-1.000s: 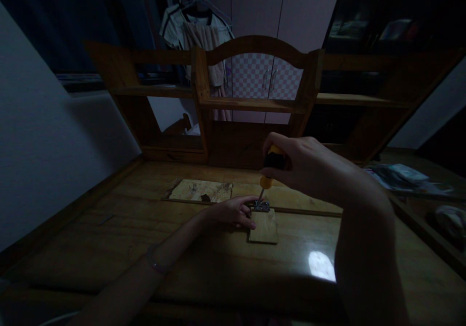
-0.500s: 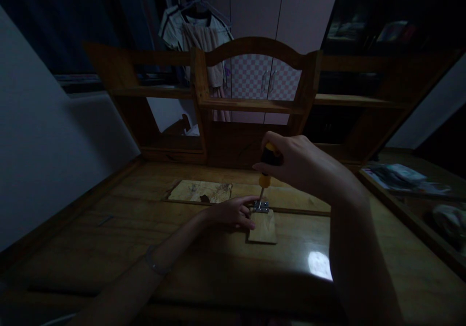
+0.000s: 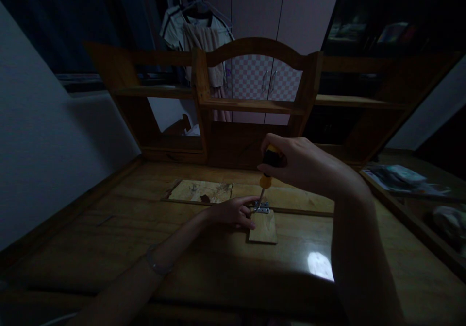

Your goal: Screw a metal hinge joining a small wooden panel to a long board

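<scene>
Dim wooden desk [image 3: 204, 263]: right hand [image 3: 302, 163] gripped the yellow-and-black screwdriver [image 3: 268, 166], tip below on the small silver hinge [image 3: 262, 207]; left hand [image 3: 233, 213] pressed flat beside it, steadying the small wooden block [image 3: 263, 229]. Screw-driving step; next needs steady downward turning.

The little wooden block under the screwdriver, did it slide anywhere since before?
No. The small wooden block lies at the same spot beside the long board, with the left hand pressing it down.
</scene>
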Action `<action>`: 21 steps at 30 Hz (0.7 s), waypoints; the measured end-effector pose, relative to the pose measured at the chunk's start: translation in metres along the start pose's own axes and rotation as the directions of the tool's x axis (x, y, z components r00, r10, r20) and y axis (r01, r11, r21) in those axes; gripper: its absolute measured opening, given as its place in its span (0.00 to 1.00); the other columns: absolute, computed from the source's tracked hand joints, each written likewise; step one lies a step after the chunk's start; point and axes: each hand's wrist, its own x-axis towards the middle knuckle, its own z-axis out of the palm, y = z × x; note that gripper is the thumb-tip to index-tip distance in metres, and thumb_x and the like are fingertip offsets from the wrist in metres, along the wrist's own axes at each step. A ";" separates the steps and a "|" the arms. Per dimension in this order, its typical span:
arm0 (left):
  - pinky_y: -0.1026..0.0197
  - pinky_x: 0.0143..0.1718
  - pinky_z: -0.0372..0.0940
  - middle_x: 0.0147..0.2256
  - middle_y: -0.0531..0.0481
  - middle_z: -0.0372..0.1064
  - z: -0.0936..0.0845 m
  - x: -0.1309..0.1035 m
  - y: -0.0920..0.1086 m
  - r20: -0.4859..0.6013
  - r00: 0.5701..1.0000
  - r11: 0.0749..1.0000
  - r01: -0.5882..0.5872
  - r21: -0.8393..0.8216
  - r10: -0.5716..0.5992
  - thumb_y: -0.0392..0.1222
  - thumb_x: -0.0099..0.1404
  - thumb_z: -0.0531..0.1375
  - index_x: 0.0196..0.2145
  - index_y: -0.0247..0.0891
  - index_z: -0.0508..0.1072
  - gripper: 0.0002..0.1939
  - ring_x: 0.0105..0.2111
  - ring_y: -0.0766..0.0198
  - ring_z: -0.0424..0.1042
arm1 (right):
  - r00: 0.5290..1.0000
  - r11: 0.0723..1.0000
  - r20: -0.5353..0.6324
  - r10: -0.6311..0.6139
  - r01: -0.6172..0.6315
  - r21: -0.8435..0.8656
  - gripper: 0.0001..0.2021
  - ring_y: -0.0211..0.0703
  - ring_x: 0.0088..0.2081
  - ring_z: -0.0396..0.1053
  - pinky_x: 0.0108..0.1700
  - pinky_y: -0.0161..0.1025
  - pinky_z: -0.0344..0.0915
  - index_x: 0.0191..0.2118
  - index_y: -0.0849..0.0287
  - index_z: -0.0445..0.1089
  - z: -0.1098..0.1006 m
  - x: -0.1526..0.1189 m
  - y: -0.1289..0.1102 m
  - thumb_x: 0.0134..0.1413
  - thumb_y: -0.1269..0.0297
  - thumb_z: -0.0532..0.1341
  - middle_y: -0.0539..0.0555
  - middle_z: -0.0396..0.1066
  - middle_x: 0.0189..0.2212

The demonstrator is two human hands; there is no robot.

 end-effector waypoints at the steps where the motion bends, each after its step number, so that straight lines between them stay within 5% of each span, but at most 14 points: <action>1: 0.70 0.21 0.52 0.26 0.60 0.64 0.000 0.000 0.000 -0.004 1.000 1.000 0.000 0.002 0.000 0.43 0.53 0.72 0.69 0.45 0.47 0.54 0.19 0.74 0.59 | 0.999 0.999 0.030 -0.013 0.012 0.029 0.10 0.38 0.30 0.66 0.29 0.34 0.54 0.43 0.55 0.66 -0.002 -0.001 -0.001 0.56 0.60 0.61 0.49 0.70 0.29; 5: 0.70 0.21 0.51 0.26 0.60 0.64 0.000 -0.001 0.000 -0.003 1.000 1.000 -0.005 -0.016 0.005 0.43 0.53 0.72 0.69 0.46 0.46 0.54 0.19 0.74 0.60 | 0.993 0.996 0.111 -0.047 0.038 0.077 0.09 0.37 0.28 0.65 0.28 0.33 0.53 0.43 0.55 0.67 -0.006 -0.006 -0.004 0.56 0.61 0.60 0.48 0.70 0.28; 21: 0.69 0.21 0.52 0.28 0.57 0.67 -0.002 0.002 -0.002 0.021 1.000 1.000 -0.004 0.002 0.004 0.44 0.54 0.72 0.69 0.49 0.45 0.54 0.19 0.74 0.60 | 0.999 1.000 0.042 -0.022 0.021 0.021 0.11 0.45 0.39 0.68 0.39 0.38 0.58 0.44 0.58 0.64 0.004 0.003 -0.008 0.56 0.61 0.57 0.56 0.71 0.39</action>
